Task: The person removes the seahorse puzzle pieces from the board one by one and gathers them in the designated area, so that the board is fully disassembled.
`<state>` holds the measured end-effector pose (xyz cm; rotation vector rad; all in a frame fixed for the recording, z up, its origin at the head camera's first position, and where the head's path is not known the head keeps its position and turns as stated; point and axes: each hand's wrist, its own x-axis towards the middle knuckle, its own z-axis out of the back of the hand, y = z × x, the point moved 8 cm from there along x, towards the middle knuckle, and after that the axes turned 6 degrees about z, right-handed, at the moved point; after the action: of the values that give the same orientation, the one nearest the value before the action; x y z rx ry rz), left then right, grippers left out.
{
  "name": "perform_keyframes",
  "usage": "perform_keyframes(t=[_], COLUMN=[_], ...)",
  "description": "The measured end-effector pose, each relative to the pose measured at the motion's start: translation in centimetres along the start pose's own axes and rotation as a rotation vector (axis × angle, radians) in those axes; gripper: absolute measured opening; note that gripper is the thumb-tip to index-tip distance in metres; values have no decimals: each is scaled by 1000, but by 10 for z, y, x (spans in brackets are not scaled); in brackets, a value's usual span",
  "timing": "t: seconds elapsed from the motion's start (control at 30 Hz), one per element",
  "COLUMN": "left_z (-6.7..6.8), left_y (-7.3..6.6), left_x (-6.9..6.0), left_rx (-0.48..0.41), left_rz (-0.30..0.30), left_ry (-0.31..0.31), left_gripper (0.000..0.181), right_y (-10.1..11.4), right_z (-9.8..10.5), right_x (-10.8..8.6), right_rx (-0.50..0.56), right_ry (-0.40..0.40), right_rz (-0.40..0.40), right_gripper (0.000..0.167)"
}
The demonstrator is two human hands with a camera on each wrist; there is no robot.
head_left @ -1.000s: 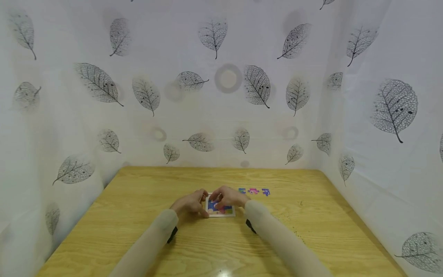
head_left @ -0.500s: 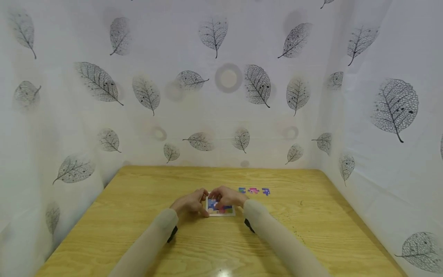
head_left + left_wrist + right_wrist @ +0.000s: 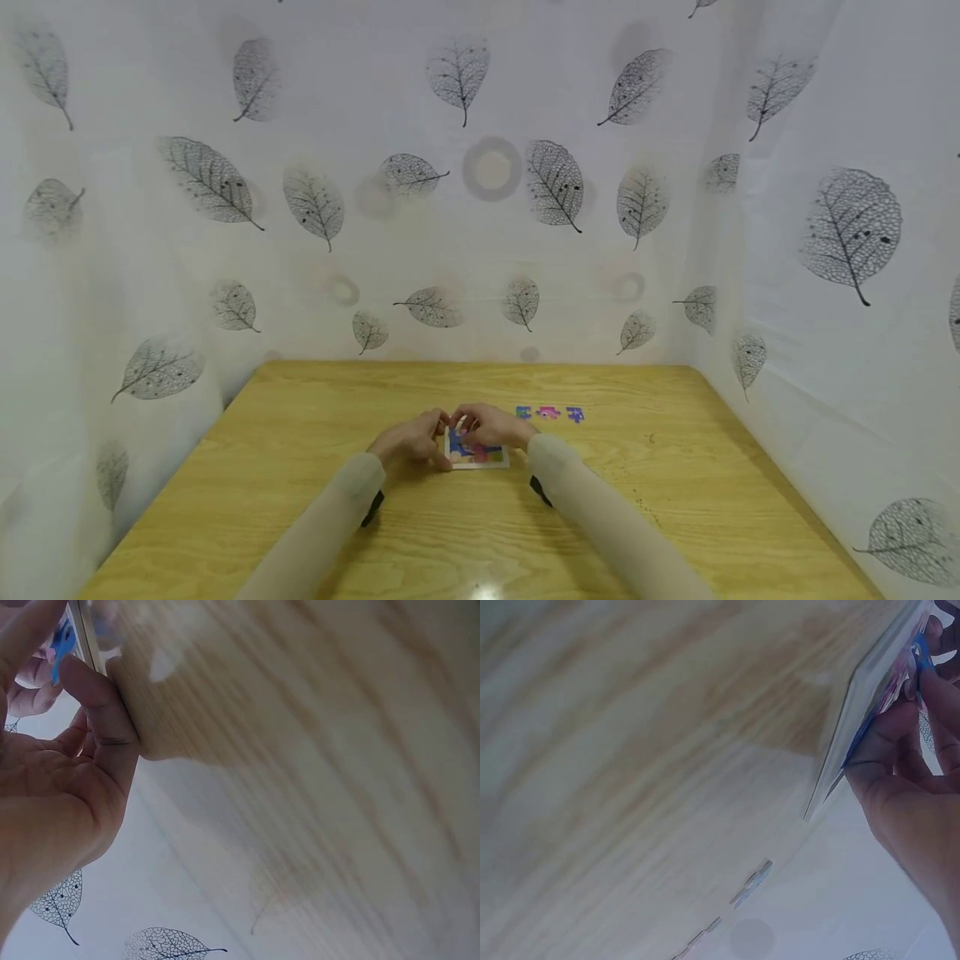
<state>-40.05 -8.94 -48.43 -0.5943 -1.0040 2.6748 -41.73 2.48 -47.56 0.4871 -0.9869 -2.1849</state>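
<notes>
A small jigsaw puzzle in a white-edged tray (image 3: 480, 467) lies on the table, its picture blue, pink and yellow. My left hand (image 3: 411, 439) holds the tray's left side, thumb at the near corner and fingers near the far one. Over the picture's upper left part, my right hand (image 3: 491, 425) bends its fingers down and pinches a blue jigsaw piece (image 3: 921, 654). In the left wrist view, the blue piece (image 3: 64, 646) stands tilted just above the tray. The right hand covers part of the puzzle, so its slots there are hidden.
Three loose jigsaw pieces lie in a row behind and right of the tray: a blue-green one (image 3: 523, 412), a pink one (image 3: 548, 412) and a purple-blue one (image 3: 575, 414). A leaf-printed white curtain (image 3: 495, 250) surrounds the wooden table (image 3: 600, 517).
The right hand has shifted slightly left over the tray, and its fingers sit a little differently. The left hand and the three loose pieces stay in place.
</notes>
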Motion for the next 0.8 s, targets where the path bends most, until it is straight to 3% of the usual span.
perform_keyframes(t=[0.33, 0.63, 0.8], left_z=[0, 2, 0], left_y=[-2, -2, -3], left_x=[0, 0, -1], left_rx=[-13, 3, 11], left_rz=[-9, -4, -12], left_ry=[-2, -10, -1], left_gripper=[70, 68, 68], right_y=[-7, -1, -3], right_z=[6, 6, 6], right_x=[-5, -3, -3], right_rx=[77, -23, 3], right_ry=[-54, -57, -71], right_rz=[-14, 9, 15], right_gripper=[21, 19, 20])
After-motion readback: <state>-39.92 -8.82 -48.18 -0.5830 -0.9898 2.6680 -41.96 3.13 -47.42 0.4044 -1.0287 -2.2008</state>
